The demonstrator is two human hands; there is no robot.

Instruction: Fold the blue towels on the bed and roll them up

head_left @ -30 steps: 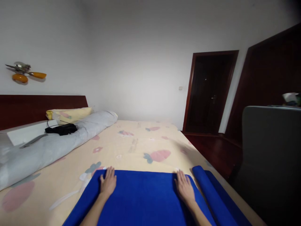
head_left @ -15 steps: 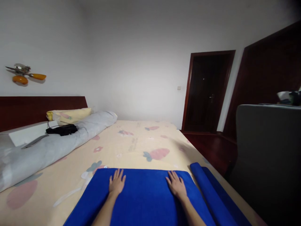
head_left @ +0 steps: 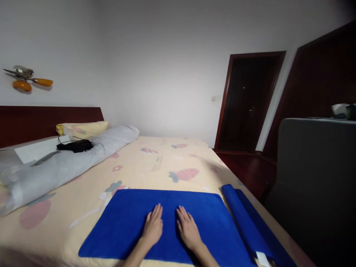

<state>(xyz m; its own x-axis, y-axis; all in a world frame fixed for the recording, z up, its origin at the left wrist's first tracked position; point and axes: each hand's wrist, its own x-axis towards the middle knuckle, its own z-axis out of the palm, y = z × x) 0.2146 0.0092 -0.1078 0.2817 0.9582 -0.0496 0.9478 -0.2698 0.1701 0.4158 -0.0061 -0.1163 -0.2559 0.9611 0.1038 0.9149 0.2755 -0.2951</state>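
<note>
Head view: can see a blue cloth [head_left: 169, 222] lying flat on the bed [head_left: 164, 157], just beside a rolled blue cloth [head_left: 241, 218]. Left hand [head_left: 153, 225] and right hand [head_left: 188, 228] near its middle, palms down, grip released, grasping nothing. Could perhaps bunch up between the palms, because of too hard inward pressing. Could also slide crooked, from uneven pressure. Maybe risky too: knocking the roll over the bed edge by a wide rightward sweep.

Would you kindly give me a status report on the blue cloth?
Left hand, right hand: palms down on blue cloth. Cloth spread flat on bed. Second blue cloth, rolled or folded, alongside at right.
</note>
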